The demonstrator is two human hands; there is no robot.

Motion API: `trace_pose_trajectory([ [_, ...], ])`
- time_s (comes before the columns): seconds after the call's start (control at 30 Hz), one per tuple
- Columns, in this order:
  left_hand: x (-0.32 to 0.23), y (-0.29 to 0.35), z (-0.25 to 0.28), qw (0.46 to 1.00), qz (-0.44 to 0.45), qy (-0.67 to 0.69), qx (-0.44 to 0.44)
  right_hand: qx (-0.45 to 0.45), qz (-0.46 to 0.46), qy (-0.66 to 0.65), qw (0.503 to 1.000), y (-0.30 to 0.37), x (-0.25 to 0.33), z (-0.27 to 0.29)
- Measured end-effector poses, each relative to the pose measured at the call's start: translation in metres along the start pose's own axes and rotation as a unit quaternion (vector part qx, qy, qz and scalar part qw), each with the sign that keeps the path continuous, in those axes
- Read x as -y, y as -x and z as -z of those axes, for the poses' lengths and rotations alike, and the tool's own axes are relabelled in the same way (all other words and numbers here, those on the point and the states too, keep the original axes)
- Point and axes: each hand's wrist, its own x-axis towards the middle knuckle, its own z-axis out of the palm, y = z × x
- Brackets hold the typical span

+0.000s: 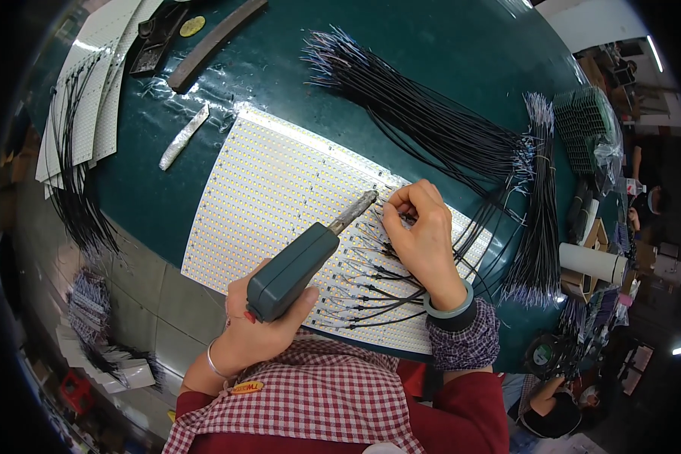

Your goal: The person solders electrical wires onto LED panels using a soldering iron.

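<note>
My left hand [259, 337] is closed around a dark green soldering gun [293, 271]. Its metal tip reaches the upper edge of a white LED panel [261, 189] covered in rows of small yellow diodes. Just to the right of the tip, my right hand [424, 231] pinches a thin black cable, mostly hidden by the fingers. Below that hand, several black cables [390, 289] with bared ends lie in a row on the panel, at its solder points. The panel rests at a slant on a green tabletop [272, 57].
A thick bundle of black cables [424, 98] lies beyond the panel, and a tied bundle [539, 219] stands to the right. A silvery solder bar [184, 138] and a grey metal bar [216, 47] lie at upper left. Stacked white panels [91, 91] overhang the left edge.
</note>
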Motion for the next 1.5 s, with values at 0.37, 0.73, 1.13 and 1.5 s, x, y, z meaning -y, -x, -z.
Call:
trace_pose_trajectory([
  [0.37,-0.001,0.001,0.001,0.999,0.012,-0.03,0.027,0.001,0.003,0.0,1.0,0.0,-0.001,0.0],
  [0.73,0.002,0.007,0.002,0.999,-0.031,0.0,-0.021,0.0,0.005,0.005,1.0,0.0,-0.001,0.0],
  [1.13,0.004,0.008,0.001,0.999,-0.028,0.004,-0.038,0.002,0.008,0.002,1.0,-0.001,-0.001,0.0],
  [1.5,0.001,0.008,0.002,0.999,-0.033,-0.006,-0.042,0.061,-0.006,-0.071,0.996,-0.001,0.0,0.01],
])
